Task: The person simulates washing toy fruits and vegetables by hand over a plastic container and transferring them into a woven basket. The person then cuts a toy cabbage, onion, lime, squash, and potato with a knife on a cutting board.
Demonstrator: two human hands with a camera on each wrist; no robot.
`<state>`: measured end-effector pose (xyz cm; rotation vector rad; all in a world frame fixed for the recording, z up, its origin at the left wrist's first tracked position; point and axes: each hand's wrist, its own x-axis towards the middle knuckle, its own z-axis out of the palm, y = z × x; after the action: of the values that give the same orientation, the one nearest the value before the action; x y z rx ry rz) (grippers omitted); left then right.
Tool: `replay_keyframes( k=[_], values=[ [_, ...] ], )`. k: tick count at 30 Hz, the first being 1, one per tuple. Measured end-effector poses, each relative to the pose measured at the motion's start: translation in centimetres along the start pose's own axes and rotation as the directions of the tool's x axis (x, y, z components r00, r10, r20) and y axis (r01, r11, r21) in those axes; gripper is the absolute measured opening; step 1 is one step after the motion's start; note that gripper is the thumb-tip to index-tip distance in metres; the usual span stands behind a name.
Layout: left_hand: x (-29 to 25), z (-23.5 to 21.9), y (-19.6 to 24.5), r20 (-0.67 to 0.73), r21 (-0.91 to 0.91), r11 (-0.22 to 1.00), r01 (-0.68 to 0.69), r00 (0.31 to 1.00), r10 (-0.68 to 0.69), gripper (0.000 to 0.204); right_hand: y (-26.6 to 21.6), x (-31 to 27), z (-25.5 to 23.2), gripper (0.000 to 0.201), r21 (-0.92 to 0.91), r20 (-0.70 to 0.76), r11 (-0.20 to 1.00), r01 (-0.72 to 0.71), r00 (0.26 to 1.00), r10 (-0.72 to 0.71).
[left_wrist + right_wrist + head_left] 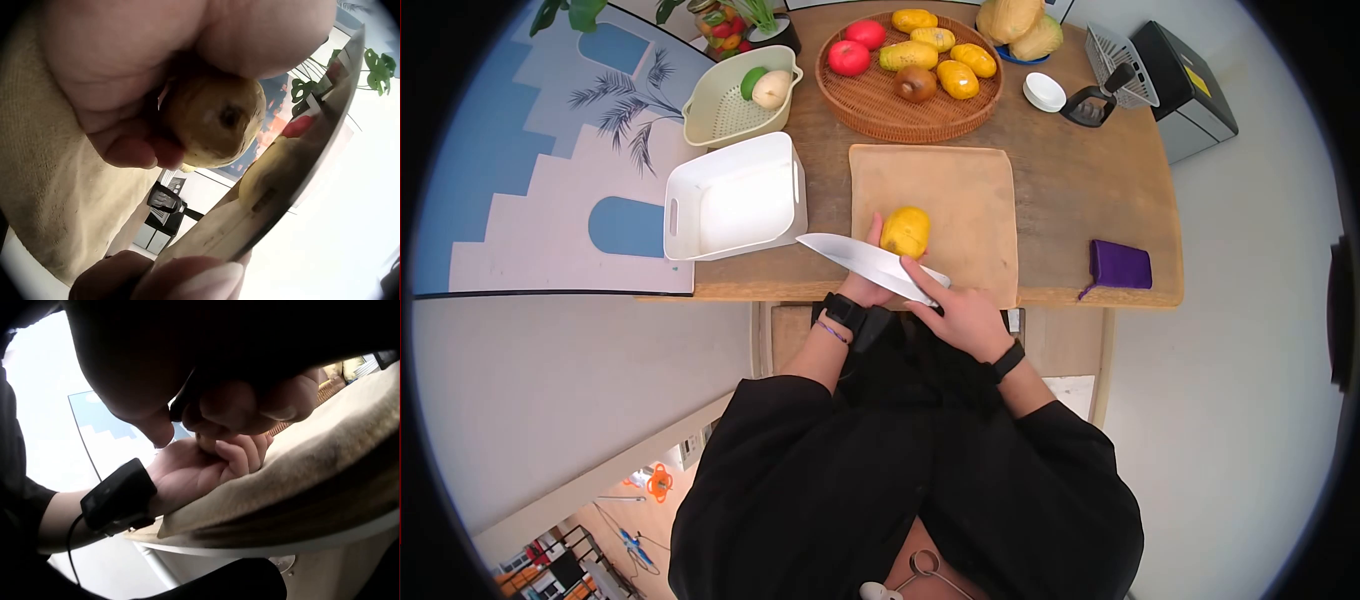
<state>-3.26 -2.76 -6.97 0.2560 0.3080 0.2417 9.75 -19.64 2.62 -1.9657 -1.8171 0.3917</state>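
Note:
A yellow rounded fruit sits in my left hand over the near part of a tan cutting board. In the left wrist view the fruit has a dark scar at its end, and curled fingers hold it. My right hand grips the handle of a large kitchen knife, index finger laid along the blade. The blade points left and crosses above the left palm, close to the fruit. From the right wrist, the left hand shows palm up, with the fruit mostly hidden.
A white bin and a green colander stand left of the board. Behind it lies a wicker tray of red and yellow produce. At right are a white bowl, a black-handled tool and a purple pouch.

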Motion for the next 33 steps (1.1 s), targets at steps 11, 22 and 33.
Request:
replay_keyframes(
  k=[11,22,33],
  values=[
    [0.0,1.4,-0.5,-0.093,0.039,0.994,-0.105,0.990,0.108,0.067,1.0,0.7,1.5,0.067,-0.060,-0.098,0.998,0.027,0.995,-0.033],
    [-0.6,3.3,-0.1,-0.106,0.095,0.995,-0.043,0.993,0.053,0.057,4.7,3.6,-3.0,0.060,0.286,-0.028,0.911,-0.296,0.948,0.317],
    [-0.2,1.0,-0.3,-0.053,-0.034,0.995,-0.095,0.994,0.093,0.062,-0.1,-0.6,1.0,0.067,-0.036,-0.070,0.999,-0.015,0.997,0.012]
  ],
)
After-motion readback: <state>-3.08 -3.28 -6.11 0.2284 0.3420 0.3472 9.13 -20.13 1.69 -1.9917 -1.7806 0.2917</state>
